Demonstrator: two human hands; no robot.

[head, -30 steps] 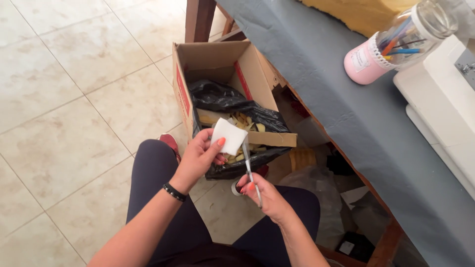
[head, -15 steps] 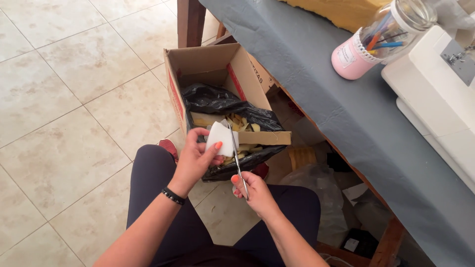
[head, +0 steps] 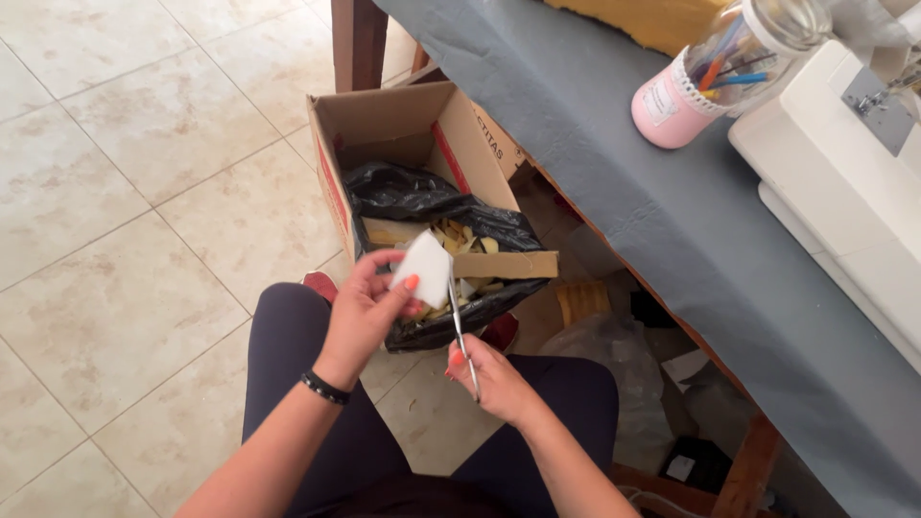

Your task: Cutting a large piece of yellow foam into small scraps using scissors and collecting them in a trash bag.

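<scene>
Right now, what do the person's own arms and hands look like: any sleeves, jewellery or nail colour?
Both forearms are bare, with no sleeves in view. The left hand has a thin black beaded bracelet around its wrist and orange-red polished nails. The right hand shows the same nail polish on its thumb; no ring, watch or band shows on that wrist.

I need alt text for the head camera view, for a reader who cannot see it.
A seated person's left hand holds a small white piece while the right hand cuts it with scissors above a cardboard box lined with a black bag of scraps. Beside them, a grey-covered table bears a pink jar.
</scene>
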